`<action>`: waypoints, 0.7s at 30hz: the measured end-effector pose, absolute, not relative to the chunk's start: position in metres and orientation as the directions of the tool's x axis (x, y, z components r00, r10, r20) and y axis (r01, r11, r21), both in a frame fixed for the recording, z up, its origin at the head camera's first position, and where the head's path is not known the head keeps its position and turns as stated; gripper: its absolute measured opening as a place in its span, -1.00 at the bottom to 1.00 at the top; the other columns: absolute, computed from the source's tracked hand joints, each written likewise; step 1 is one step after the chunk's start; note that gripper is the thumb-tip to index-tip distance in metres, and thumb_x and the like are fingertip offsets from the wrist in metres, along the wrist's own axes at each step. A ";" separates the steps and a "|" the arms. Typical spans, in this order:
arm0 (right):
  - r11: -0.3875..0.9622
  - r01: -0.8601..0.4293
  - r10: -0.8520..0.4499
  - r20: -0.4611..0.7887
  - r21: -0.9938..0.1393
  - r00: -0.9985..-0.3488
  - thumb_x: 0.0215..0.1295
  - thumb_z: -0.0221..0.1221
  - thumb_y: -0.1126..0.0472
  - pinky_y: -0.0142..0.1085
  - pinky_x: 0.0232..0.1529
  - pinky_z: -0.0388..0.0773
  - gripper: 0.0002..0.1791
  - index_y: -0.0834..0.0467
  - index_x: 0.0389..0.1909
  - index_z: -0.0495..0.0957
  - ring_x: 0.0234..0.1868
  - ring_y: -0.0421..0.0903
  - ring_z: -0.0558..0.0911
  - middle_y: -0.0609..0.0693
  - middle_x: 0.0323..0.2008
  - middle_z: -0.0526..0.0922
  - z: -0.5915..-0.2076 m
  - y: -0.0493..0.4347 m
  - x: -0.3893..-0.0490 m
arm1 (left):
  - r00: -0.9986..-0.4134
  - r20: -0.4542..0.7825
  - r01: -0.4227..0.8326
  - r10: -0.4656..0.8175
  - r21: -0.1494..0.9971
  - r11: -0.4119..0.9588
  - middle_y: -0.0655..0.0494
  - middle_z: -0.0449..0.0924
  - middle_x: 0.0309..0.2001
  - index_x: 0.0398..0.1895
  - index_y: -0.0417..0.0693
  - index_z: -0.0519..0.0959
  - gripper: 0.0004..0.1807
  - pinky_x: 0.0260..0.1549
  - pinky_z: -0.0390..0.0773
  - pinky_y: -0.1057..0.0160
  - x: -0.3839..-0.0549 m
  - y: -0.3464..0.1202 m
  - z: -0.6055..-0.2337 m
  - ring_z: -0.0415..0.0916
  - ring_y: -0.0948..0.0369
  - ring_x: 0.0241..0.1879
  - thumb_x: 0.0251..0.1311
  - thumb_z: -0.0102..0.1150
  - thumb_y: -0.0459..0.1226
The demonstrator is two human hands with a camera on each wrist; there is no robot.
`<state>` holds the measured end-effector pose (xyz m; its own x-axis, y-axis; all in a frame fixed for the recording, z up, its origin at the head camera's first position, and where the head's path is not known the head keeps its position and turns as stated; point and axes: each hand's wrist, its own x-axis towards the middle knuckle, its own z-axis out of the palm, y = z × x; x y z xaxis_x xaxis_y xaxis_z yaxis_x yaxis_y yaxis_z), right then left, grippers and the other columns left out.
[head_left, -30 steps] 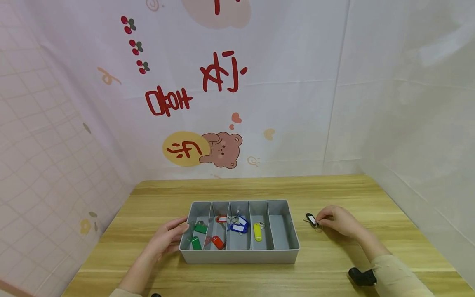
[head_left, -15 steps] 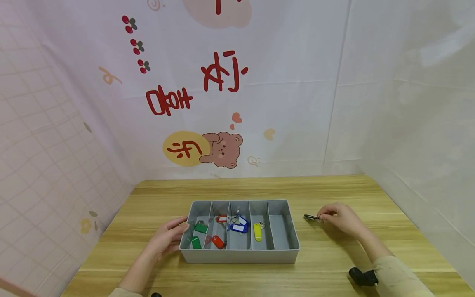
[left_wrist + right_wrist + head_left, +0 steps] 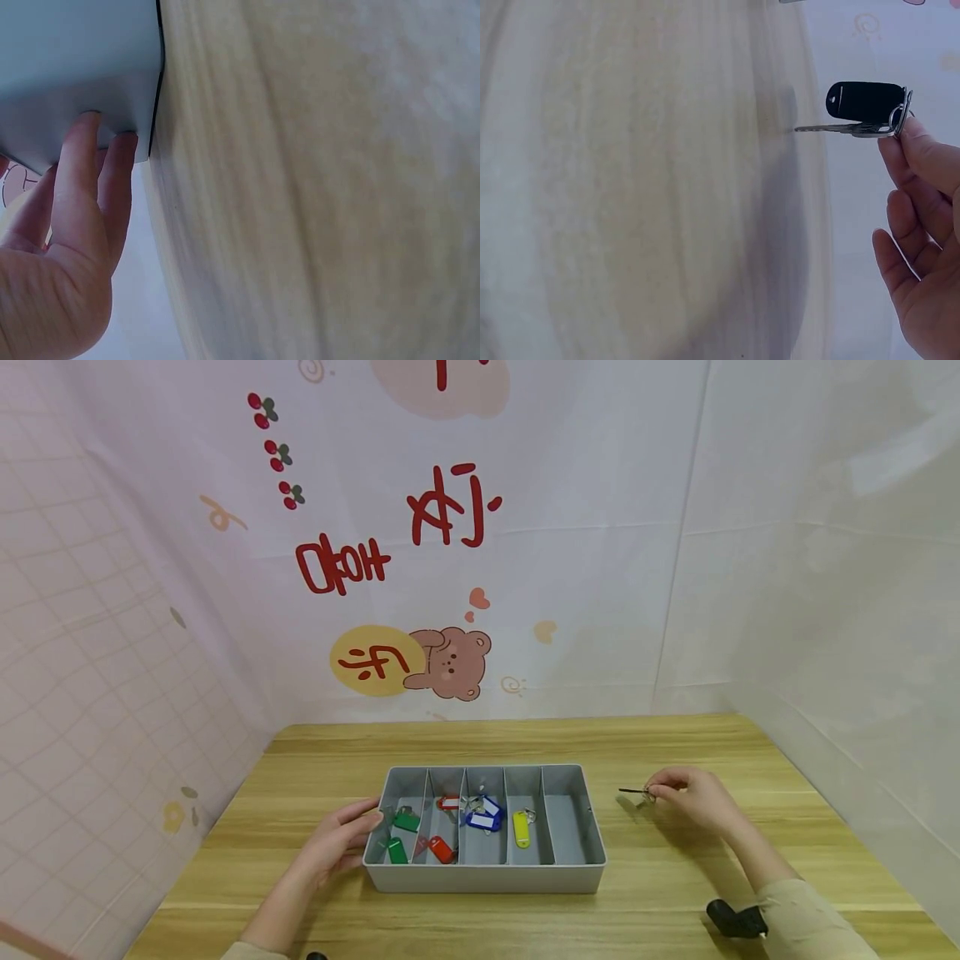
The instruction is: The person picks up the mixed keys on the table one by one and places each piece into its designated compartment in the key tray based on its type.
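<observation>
My right hand (image 3: 697, 797) pinches the ring of a key with a black key tag (image 3: 866, 101) between thumb and finger, just above the table right of the box. In the right wrist view the key (image 3: 836, 128) points away from the fingertips. My left hand (image 3: 341, 839) rests on the left end of a grey compartment box (image 3: 487, 878), fingertips touching its outer wall in the left wrist view. In the box lie green key tags (image 3: 407, 820), red key tags (image 3: 442, 849), blue key tags (image 3: 483, 821) and a yellow key tag (image 3: 521, 829), each colour in its own compartment.
The rightmost compartment (image 3: 573, 827) shows its bare floor. A wooden table (image 3: 480, 927) carries the box. White printed cloth (image 3: 585, 568) hangs behind and at both sides. A black device (image 3: 735, 918) sits at the right sleeve.
The right hand has lifted the key with the black tag slightly off the table. The tag has turned from face-up to edge-on in the head view. My left hand and the box stay put.
</observation>
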<state>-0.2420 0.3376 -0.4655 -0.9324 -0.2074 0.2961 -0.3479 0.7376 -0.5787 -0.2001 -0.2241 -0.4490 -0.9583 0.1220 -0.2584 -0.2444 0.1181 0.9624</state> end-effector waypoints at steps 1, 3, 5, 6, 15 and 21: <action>0.736 -0.340 -0.199 0.294 -0.585 -0.935 0.32 0.29 0.19 -0.30 -0.30 0.52 -0.94 0.02 -0.34 0.72 -0.28 -0.23 0.58 -0.16 -0.33 0.70 -0.465 0.337 -0.242 | -0.958 -0.258 -0.245 0.122 0.963 0.117 -0.21 0.65 0.01 0.48 -0.27 0.21 -0.26 -0.24 0.68 0.10 -0.200 -0.224 -0.449 0.66 0.00 -0.09 0.36 0.19 -0.10; 0.736 -0.335 -0.189 0.297 -0.588 -0.936 0.32 0.30 0.18 -0.30 -0.30 0.52 -0.94 0.03 -0.33 0.72 -0.28 -0.23 0.58 -0.15 -0.33 0.70 -0.463 0.337 -0.241 | -0.958 -0.259 -0.245 0.124 0.962 0.117 -0.22 0.64 0.02 0.48 -0.27 0.20 -0.26 -0.24 0.68 0.10 -0.201 -0.225 -0.450 0.66 0.00 -0.09 0.36 0.19 -0.10; 0.738 -0.333 -0.183 0.301 -0.587 -0.936 0.32 0.30 0.18 -0.29 -0.29 0.52 -0.94 0.03 -0.33 0.72 -0.27 -0.22 0.59 -0.14 -0.32 0.70 -0.462 0.337 -0.240 | -0.957 -0.264 -0.250 0.118 0.961 0.121 -0.22 0.64 0.03 0.48 -0.25 0.21 -0.25 -0.24 0.68 0.11 -0.201 -0.225 -0.450 0.66 0.00 -0.09 0.35 0.20 -0.09; 0.741 -0.332 -0.178 0.306 -0.583 -0.935 0.32 0.30 0.18 -0.29 -0.28 0.52 -0.94 0.03 -0.33 0.73 -0.27 -0.22 0.59 -0.15 -0.32 0.70 -0.461 0.337 -0.240 | -0.957 -0.265 -0.251 0.116 0.960 0.123 -0.22 0.63 0.03 0.48 -0.25 0.21 -0.25 -0.23 0.68 0.11 -0.202 -0.225 -0.450 0.66 0.00 -0.09 0.35 0.20 -0.09; 0.740 -0.340 -0.169 0.329 -0.580 -0.929 0.32 0.30 0.19 -0.31 -0.33 0.50 -0.94 0.05 -0.32 0.73 -0.26 -0.24 0.57 -0.14 -0.34 0.71 -0.447 0.332 -0.236 | -0.957 -0.261 -0.248 0.126 0.962 0.111 -0.24 0.62 0.05 0.48 -0.26 0.20 -0.25 -0.21 0.68 0.09 -0.201 -0.225 -0.450 0.66 -0.01 -0.07 0.35 0.20 -0.09; 0.741 -0.341 -0.150 0.352 -0.578 -0.924 0.32 0.30 0.15 -0.28 -0.31 0.52 -0.91 0.06 -0.28 0.74 -0.22 -0.19 0.59 -0.10 -0.31 0.73 -0.437 0.327 -0.234 | -0.957 -0.262 -0.249 0.127 0.962 0.108 -0.23 0.63 0.04 0.48 -0.26 0.20 -0.25 -0.21 0.68 0.09 -0.202 -0.225 -0.451 0.66 0.00 -0.08 0.35 0.20 -0.09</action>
